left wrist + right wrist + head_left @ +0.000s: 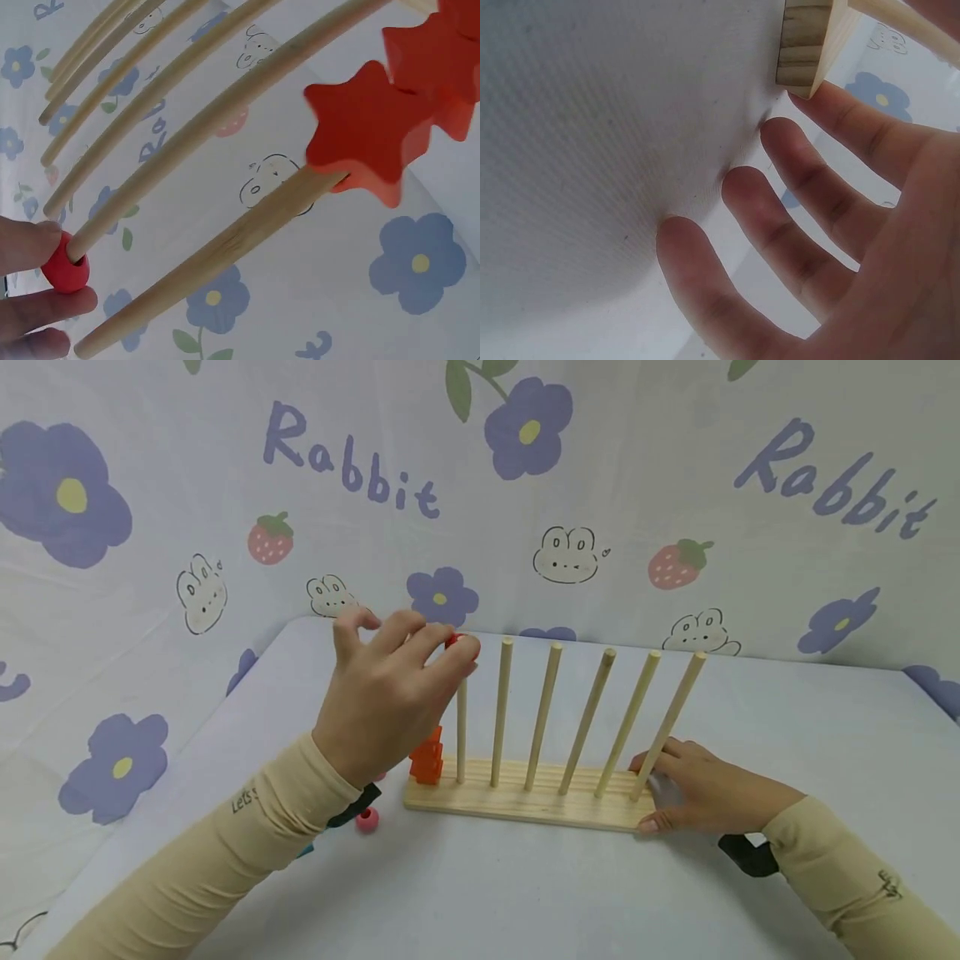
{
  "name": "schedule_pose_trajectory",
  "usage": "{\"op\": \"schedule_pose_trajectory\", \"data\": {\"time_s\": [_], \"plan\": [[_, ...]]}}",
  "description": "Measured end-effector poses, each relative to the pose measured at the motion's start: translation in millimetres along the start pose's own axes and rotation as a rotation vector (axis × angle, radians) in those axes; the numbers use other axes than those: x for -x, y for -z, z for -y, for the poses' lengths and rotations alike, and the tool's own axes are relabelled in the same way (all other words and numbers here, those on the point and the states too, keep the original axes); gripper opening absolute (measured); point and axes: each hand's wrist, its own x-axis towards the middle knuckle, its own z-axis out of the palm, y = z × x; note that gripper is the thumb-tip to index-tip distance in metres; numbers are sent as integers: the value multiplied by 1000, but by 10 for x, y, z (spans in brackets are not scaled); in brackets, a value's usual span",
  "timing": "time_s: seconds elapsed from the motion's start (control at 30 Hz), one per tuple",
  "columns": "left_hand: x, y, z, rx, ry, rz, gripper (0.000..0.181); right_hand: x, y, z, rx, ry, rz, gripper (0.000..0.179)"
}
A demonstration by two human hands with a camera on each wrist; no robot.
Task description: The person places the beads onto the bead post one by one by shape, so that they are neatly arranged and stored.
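Note:
My left hand (390, 693) pinches a round red bead (66, 271) between thumb and fingers at the top of the second peg (225, 112) from the left. In the left wrist view that peg's tip sits at the bead's hole. Orange-red star beads (360, 131) are stacked low on the leftmost peg (217, 259), beside the left hand's wrist. My right hand (701, 789) grips the right end of the wooden base (525, 808), thumb at the front and index finger behind. Its other fingers (697, 255) are spread on the white surface.
Several bare wooden pegs (543, 718) stand in a row to the right on the base. A pink bead (367, 820) lies left of the base, and a blue-green piece (306, 852) shows partly from behind the left forearm. Printed cloth (600, 485) hangs behind.

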Motion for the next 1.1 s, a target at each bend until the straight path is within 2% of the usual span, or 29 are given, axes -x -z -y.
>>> {"op": "schedule_pose_trajectory", "data": {"time_s": [0.13,0.23,0.33,0.47,0.7,0.87,1.1], "plan": [[70,-30,-34,-37,-30,46,10,6,7,5,-13,-7,7,77],[154,-65,-59,-6,-48,102,9,1,5,9,-19,-13,15,77],[252,-106,-91,51,-47,147,13,-1,5,11,-22,-20,20,78],[380,-168,-138,84,-46,205,14,-2,9,14,-30,-24,22,77],[568,-271,-212,68,-33,296,13,-2,23,25,-43,-19,27,78],[674,-312,-269,24,-51,403,16,1,20,16,-46,-10,30,78],[789,-339,-345,-1,-82,593,24,-4,17,8,-48,-29,33,78]]}}
